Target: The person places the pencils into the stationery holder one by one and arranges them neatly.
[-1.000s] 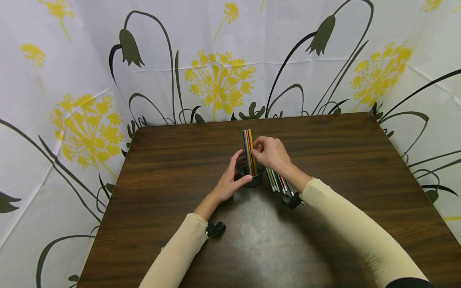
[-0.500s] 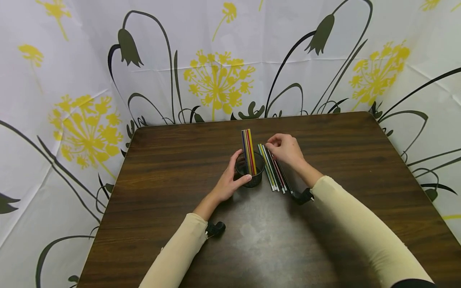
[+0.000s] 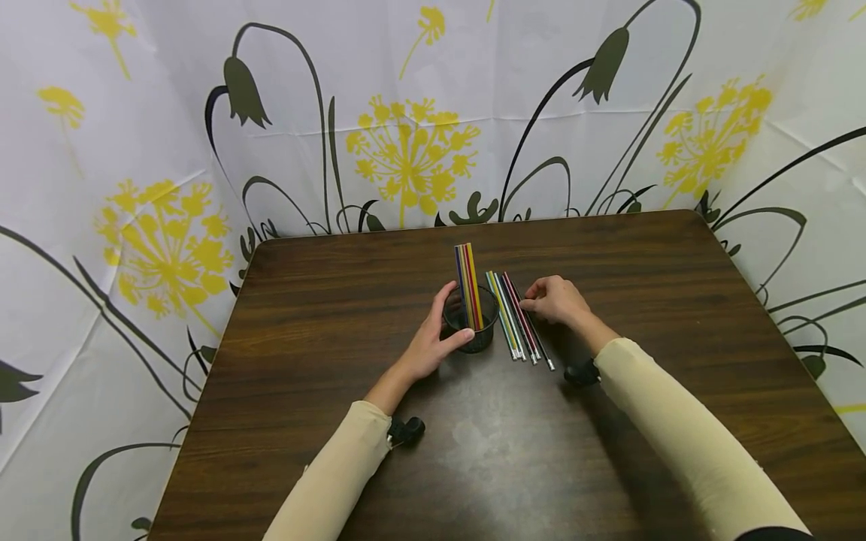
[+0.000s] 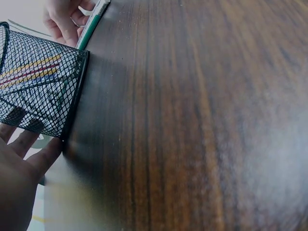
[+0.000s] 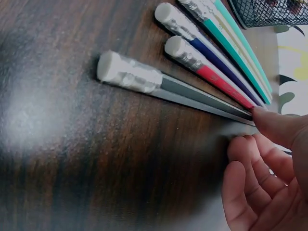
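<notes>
A black mesh pencil cup stands upright with several coloured pencils leaning in it, blue, red and yellow among them. Its left side is held by my left hand, thumb across the front and fingers against the mesh. To the right of the cup, several pencils lie side by side on the table, white erasers toward me. My right hand pinches the outermost one, a black pencil, with thumb and fingertips along its length. In the right wrist view its eraser end rests low near the wood beside a red pencil.
The brown wood-grain table ends at the back against a white curtain with a flower print. A dark wrist camera hangs close to the tabletop under my right wrist, another under the left.
My right hand has moved right and nearer, from the cup's pencils over the lying row to the black pencil at its right side. The left hand stays on the cup.
</notes>
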